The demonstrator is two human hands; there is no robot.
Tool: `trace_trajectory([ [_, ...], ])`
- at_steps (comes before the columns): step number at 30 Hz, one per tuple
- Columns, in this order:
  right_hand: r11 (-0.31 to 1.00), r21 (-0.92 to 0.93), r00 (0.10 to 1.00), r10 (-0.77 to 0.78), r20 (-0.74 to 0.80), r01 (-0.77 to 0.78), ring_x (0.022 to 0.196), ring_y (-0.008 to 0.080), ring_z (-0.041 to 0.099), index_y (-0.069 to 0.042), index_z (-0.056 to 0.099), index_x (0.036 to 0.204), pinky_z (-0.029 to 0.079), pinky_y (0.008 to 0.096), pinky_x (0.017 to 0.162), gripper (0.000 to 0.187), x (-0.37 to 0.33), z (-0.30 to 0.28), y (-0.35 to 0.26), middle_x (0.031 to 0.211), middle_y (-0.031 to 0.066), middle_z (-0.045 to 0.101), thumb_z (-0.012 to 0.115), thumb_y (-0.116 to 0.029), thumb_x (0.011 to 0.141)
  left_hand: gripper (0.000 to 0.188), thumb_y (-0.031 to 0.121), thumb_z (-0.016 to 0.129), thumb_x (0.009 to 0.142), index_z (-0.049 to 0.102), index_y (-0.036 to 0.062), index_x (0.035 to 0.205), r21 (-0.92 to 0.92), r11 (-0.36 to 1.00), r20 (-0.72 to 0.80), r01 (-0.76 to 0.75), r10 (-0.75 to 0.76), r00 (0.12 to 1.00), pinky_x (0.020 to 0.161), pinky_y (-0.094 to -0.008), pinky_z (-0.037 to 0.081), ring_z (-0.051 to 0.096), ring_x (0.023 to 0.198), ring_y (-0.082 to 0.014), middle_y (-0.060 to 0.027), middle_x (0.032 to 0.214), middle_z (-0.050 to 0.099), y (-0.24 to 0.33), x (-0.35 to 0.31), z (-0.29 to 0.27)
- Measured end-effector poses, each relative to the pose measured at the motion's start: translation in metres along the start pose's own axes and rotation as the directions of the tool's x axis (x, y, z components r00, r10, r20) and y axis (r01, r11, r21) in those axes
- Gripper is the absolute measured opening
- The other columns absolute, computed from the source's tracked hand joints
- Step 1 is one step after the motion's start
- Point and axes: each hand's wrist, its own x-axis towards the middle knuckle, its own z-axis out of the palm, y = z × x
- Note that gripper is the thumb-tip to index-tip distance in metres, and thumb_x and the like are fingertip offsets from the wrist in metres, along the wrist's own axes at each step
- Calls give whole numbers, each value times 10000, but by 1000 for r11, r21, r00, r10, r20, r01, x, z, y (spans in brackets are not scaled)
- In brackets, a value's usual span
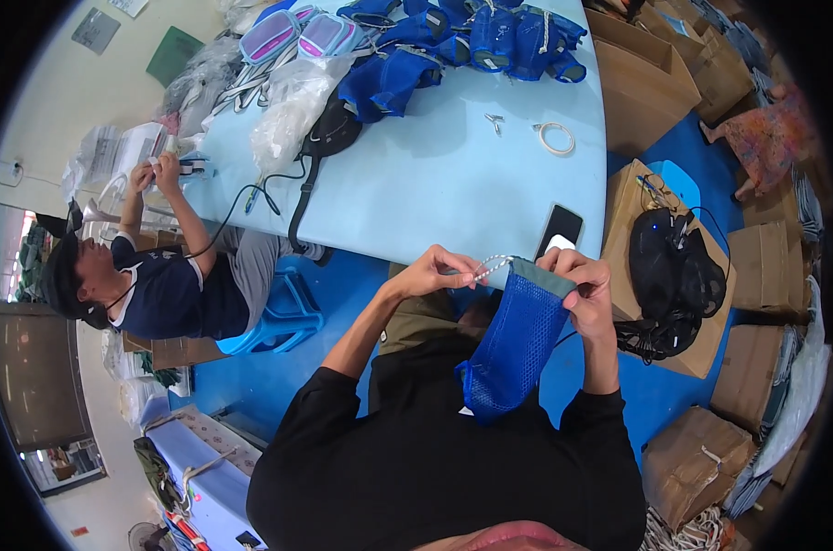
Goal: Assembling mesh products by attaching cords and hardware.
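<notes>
A blue mesh drawstring bag (517, 340) with a grey-green top band hangs in front of my body, at the near edge of the table. My right hand (582, 283) grips the band at its right corner, thumb in front. On the other side my left hand (439, 273) pinches a thin black-and-white speckled cord (495, 264) that runs to the band's left corner. Just beyond my right hand lie a dark phone (562, 226) and a small white object (559, 243).
The light-blue table (407, 193) bears several blue mesh bags (517, 41), purple-and-blue cases (329, 35), a white ring roll (556, 138) and a small metal tool (495, 124). A seated co-worker (178, 285) is at left. Cardboard boxes (641, 83) and black bags (674, 275) stand at right.
</notes>
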Motion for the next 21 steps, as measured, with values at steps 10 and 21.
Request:
trace_trajectory([
  [10,980,-195,998,32,-47,-40,860,218,606,21,774,879,459,322,689,215,2,-23,-14,789,59,618,874,-165,840,170,79,693,1000,786,-22,1101,235,970,-393,63,36,919,692,-260,559,660,731,-103,-85,924,784,39,-10,-3],
  [21,964,-249,989,63,-130,-94,850,184,602,22,768,871,458,309,709,133,-6,-47,-16,833,68,645,841,-88,855,226,-79,597,972,736,-13,1137,474,871,-428,131,98,899,607,-263,517,620,645,-108,-94,889,773,77,-27,4],
])
